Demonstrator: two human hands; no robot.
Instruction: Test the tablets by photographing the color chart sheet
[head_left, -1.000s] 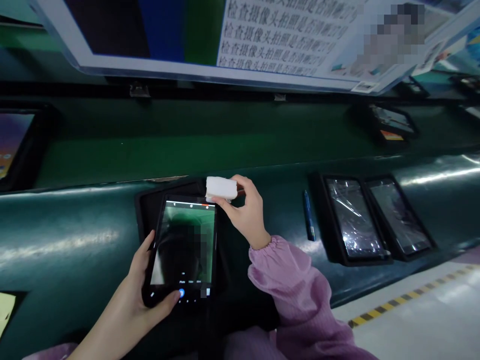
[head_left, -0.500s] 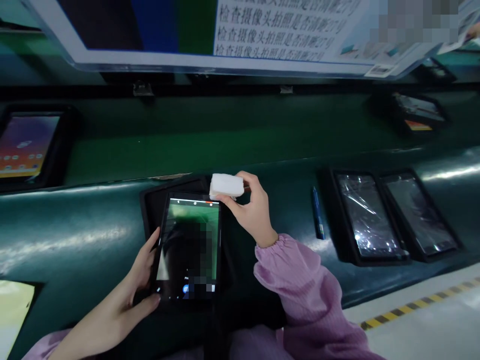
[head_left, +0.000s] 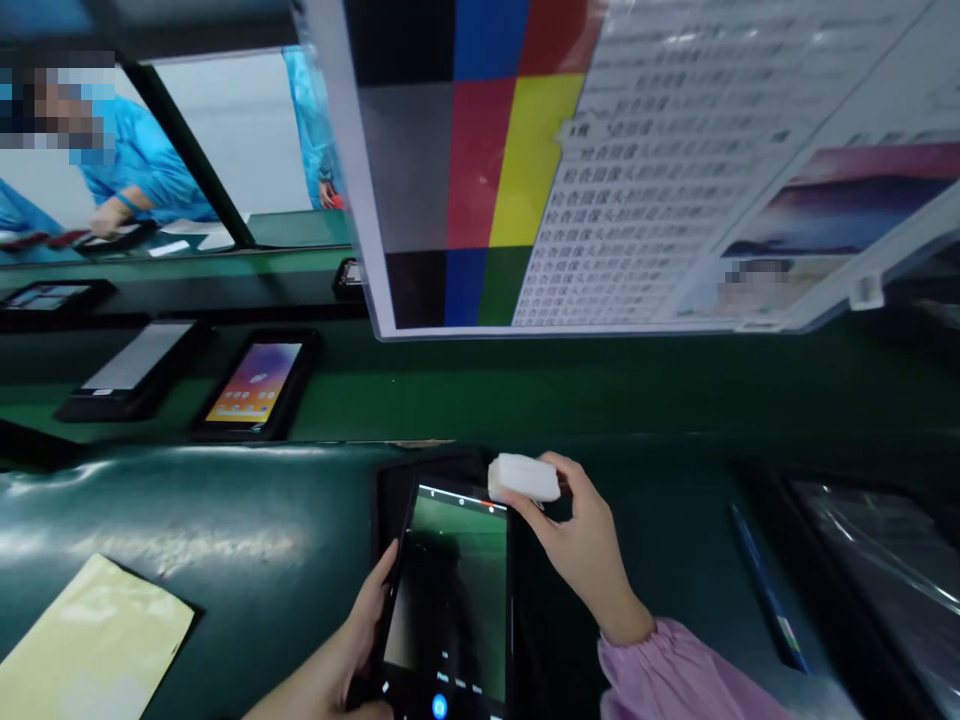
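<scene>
My left hand (head_left: 352, 655) grips the left edge of a black tablet (head_left: 454, 600) whose screen shows a camera view. My right hand (head_left: 581, 545) pinches a small white block (head_left: 523, 477) at the tablet's top right corner. Under the tablet lies a black tray (head_left: 394, 480) on the dark green bench. A pink sleeve (head_left: 675, 675) covers my right wrist.
A colour test chart with printed text (head_left: 570, 170) hangs above the green belt. A lit tablet (head_left: 253, 382) and another device (head_left: 135, 360) lie on the belt at left. A yellow sheet (head_left: 90, 650) lies at lower left. A blue pen (head_left: 765, 590) and a wrapped tablet (head_left: 885, 560) lie at right. A person in blue (head_left: 127, 170) works at far left.
The view has swung up and to the left, so the chart and far workers appear. Both hands keep their hold on the tablet and the white block.
</scene>
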